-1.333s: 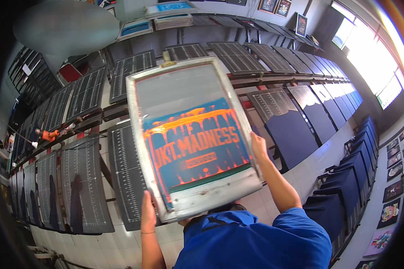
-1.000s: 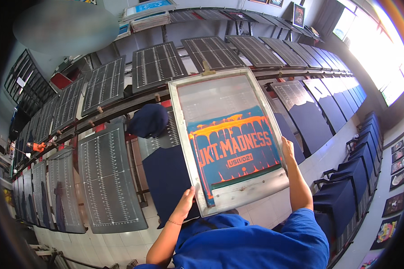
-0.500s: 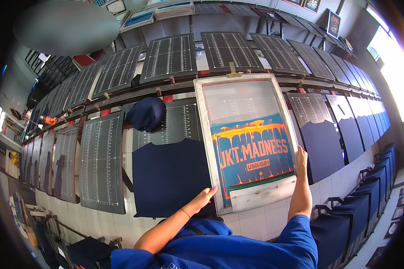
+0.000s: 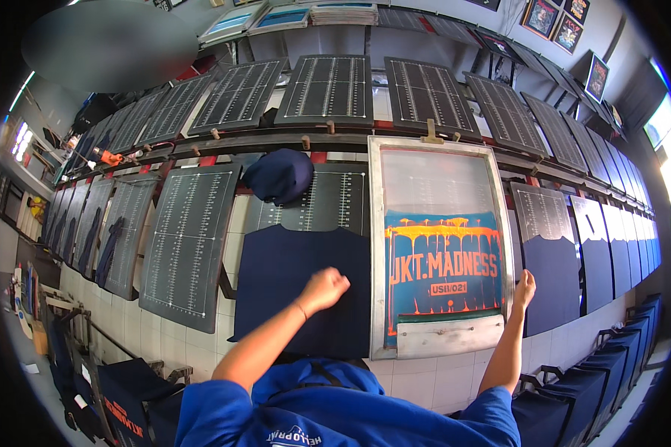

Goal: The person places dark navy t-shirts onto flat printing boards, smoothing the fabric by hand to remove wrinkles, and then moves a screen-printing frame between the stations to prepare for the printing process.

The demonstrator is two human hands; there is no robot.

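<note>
Nearest is the person's blue shirt [image 4: 335,417], with both bare forearms reaching forward from its sleeves. The left hand [image 4: 325,289] is over the right part of a navy cloth [image 4: 298,298], its fingers curled into a loose, slightly blurred fist; whether it touches the cloth cannot be told. The right hand [image 4: 525,289] is upright at the right edge of a printing screen [image 4: 445,253]; I cannot tell whether its fingers grip the frame or are just beside it.

The screen lies right of the cloth, its mesh blue with orange lettering and drips. A pale bar [image 4: 450,335] with a green strip along its far side lies across the screen's near end. The cloth covers the near part of a marked board [image 4: 339,190], and a dark cap [image 4: 279,177] sits near that board's far left corner. Right of the screen, a second navy cloth [image 4: 548,276] covers the near part of another board.

Farther off, a tan clip [image 4: 429,132] stands at the screen's far edge, near a long rail [image 4: 268,144]. Beyond the rail runs a row of dark boards [image 4: 324,91]; behind them, stacked frames [image 4: 343,14] rest on a shelf.
</note>
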